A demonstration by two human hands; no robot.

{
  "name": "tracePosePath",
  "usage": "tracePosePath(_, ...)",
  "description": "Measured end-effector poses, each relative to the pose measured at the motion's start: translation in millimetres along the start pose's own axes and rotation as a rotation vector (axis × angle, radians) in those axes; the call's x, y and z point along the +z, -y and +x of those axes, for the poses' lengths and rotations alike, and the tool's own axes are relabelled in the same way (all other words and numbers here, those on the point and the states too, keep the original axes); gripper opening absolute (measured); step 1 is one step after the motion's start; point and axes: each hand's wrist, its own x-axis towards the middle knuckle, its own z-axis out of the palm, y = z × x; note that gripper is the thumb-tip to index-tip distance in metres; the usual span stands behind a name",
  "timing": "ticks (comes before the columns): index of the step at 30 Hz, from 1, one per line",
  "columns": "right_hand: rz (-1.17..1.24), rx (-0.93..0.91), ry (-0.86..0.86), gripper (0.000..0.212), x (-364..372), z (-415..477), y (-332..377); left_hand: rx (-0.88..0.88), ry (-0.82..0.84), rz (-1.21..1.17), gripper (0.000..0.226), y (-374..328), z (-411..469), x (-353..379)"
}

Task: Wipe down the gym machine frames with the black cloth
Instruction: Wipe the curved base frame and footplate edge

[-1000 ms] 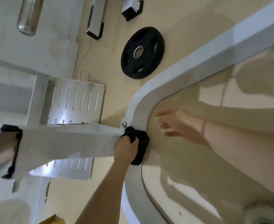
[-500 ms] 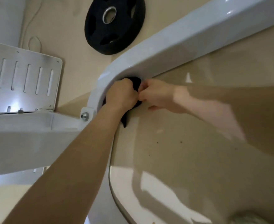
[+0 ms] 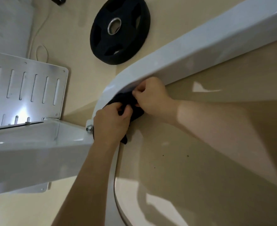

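Left hand point(image 3: 111, 124) and right hand point(image 3: 152, 95) both pinch the black cloth point(image 3: 126, 99) at the frame point(image 3: 199, 46) bend; frame runs toward two o'clock, right hand nearer.

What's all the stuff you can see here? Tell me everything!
curved frame: one, white, sweeping from upper right to bottom middle
black cloth: one, black, bunched against the frame's inner bend
beam: one, white, lower left, bolted to the frame
bolt: one, silver, at that joint
weight plate: one, black, top middle
slotted plate: one, silver, left
cord: one, pale, upper left
floor: one, beige, all around
left hand: one, gripping the cloth
right hand: one, pinching the cloth
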Motion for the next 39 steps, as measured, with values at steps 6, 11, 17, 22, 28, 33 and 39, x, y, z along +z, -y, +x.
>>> tracePosePath(6, -0.613, -0.247, -0.292, 0.019, -96, -21, -11, 0.325, 0.269, -0.013, 0.051, -86, 49, 15)
tracePosePath(11, -0.736, -0.295, -0.6, 0.024, -186, -46, -20, 0.693, 0.187, 0.024, 0.028, -169, 44, 35)
tracePosePath(17, -0.806, -0.457, -0.484, 0.02, -168, -38, 7, 0.372, -0.222, -0.003, 0.028, -114, 24, 12)
tracePosePath(22, -1.09, -0.456, -0.472, 0.013, -162, -10, 34, 0.299, -0.25, 0.036, 0.059, -97, 43, 8)
tracePosePath(28, -1.27, -0.549, -0.142, 0.065, -172, -11, 16, 0.579, -0.056, 0.272, 0.082, -157, 86, 29)
tracePosePath(33, -1.526, -0.445, -0.202, 0.089, -242, -20, -1, 0.65, -0.025, 0.172, 0.097, -217, 85, 31)
tracePosePath(39, -1.716, -0.331, -0.306, 0.075, -345, -50, -8, 0.744, -0.083, 0.181, 0.094, -332, 77, 45)
